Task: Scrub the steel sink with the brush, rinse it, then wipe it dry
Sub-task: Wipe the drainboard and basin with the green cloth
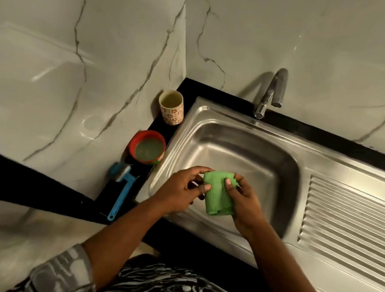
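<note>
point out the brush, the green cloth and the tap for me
brush [124,192]: head view, midway along its blue handle
green cloth [217,198]: head view, centre of the folded face
tap [271,90]: head view, on the rising steel neck

Centre frame, the cloth [219,196] is bright green against the silver-grey steel of the sink [249,144]. Left of it, the brush [122,189] is sky blue with pale bristles. The bowl [134,141] is red and holds murky green liquid, and the cup [171,114] is cream, dotted with small red flowers. The counter [19,177] is black. The walls [327,41] are white marble veined in grey. At the bottom, the shirt [165,289] is streaked black and white.
</note>
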